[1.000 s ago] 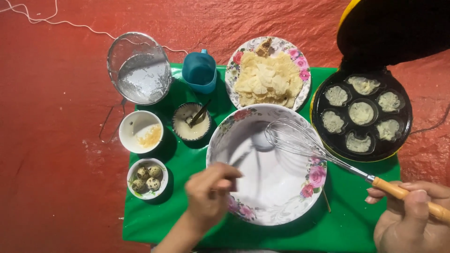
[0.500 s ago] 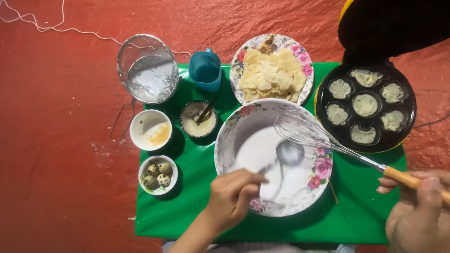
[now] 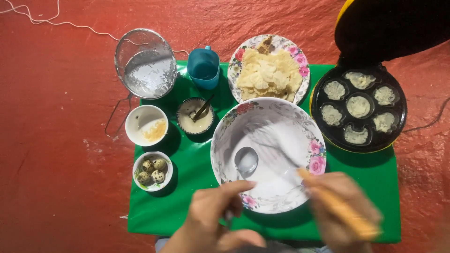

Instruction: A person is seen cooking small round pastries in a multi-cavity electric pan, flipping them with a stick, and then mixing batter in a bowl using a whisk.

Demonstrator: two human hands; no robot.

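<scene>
Swung over the bowl (image 3: 268,154), the right hand (image 3: 344,206) gripped the blurred whisk (image 3: 300,168), the left hand (image 3: 215,213) pinched a spoon (image 3: 246,161); fast whisking might have splashed batter onto the green mat (image 3: 187,187).

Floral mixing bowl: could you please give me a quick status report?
Left hand at near rim of floral mixing bowl, spoon in white batter. Right hand grips blurred whisk over it. Nothing obstructing.

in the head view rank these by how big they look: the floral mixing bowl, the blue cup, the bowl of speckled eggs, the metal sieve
1. floral mixing bowl, clearly the largest.
2. metal sieve.
3. bowl of speckled eggs and blue cup: they look about alike from above, so they are not ranked apart.
</scene>
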